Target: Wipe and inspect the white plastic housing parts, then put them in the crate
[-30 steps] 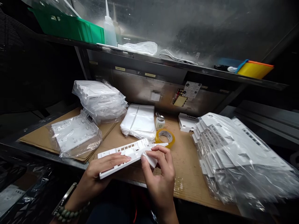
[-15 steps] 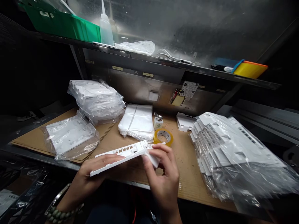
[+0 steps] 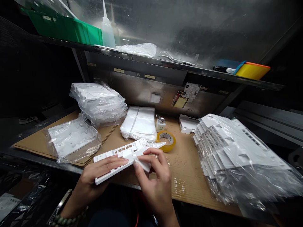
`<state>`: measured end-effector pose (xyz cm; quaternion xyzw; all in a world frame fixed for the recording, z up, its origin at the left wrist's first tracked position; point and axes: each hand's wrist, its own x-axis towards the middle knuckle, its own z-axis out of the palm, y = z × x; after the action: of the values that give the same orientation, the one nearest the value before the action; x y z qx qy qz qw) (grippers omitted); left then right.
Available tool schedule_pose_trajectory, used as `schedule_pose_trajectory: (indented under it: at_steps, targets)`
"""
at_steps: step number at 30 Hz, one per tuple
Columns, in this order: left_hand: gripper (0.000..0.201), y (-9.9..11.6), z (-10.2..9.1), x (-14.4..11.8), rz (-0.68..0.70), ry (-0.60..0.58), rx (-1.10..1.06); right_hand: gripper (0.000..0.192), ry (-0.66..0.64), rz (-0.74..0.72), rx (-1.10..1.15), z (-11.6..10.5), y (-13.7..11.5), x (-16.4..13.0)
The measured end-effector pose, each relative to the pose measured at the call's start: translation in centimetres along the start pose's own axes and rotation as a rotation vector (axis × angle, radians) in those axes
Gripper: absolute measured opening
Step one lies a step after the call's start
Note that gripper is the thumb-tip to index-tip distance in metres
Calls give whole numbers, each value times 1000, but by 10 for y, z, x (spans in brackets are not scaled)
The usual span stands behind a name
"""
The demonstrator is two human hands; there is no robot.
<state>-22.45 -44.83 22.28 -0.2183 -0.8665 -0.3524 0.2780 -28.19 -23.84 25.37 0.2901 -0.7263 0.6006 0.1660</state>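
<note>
Panel (image 3: 123,159), a long white plastic part with a row of small square cut-outs, is held tilted just above the near edge of the cardboard-covered bench (image 3: 187,164). It is supported mostly at its near end, so it could twist or tip out of the hold if the wiping pressure lands too far along it, and a slip could knock it into the tape roll (image 3: 166,141) just behind its far tip. The left hand (image 3: 94,179) cradles the panel from below, fingers curled closed along its top face. The right hand (image 3: 153,179) pinches a small folded white cloth (image 3: 143,164) between thumb and fingertips, pressed against the panel's near edge; the cloth could snag on the cut-outs. Beyond sit a small bottle (image 3: 160,123), a flat stack of bags (image 3: 139,123), and bagged white parts to the left (image 3: 98,101) and right (image 3: 236,154).
</note>
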Motion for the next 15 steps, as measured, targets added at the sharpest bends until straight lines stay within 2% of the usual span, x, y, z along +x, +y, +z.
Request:
schedule_pose_trajectory:
  at_steps: [3,8,13,15]
  targets:
    - [50,0,0,0,29,11,-8,10,-60,-3,37,-2,-1,2]
    - [46,0,-1,-2,7,28,21,10,32,7,-45,-3,5,4]
    - [52,2,-2,2,40,45,8,11,-59,-13,9,5,3,2]
    - [49,3,-2,0,-6,66,-25,8,-17,4,-19,-1,11,7]
